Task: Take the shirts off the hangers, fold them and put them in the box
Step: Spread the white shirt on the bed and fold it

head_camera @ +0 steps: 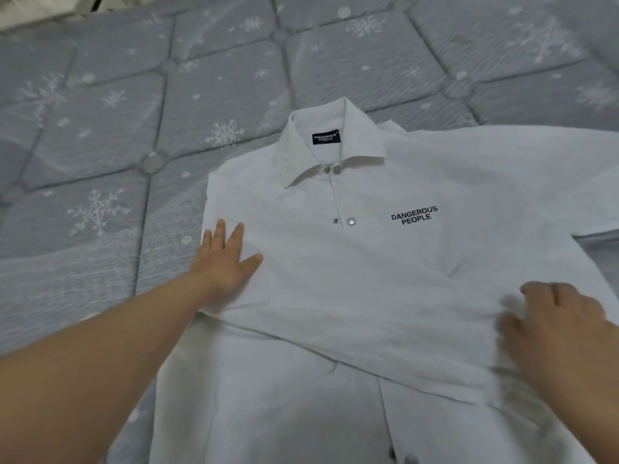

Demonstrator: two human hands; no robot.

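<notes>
A white collared shirt (368, 269) with snap buttons and black "DANGEROUS PEOPLE" lettering lies front-up on the bed, collar pointing away from me. Its left sleeve is folded across the body in a diagonal band. My left hand (224, 259) presses flat on the folded left shoulder edge, fingers straight. My right hand (556, 326) rests on the sleeve end at the right, fingers bent and slightly blurred; whether it pinches the fabric is unclear. The right sleeve runs out of view at the right edge. No hanger or box is in view.
The shirt lies on a grey quilted mattress (134, 135) with a white snowflake pattern, which fills the view to the left and beyond the collar. A pale strip (20, 8) shows at the top left corner.
</notes>
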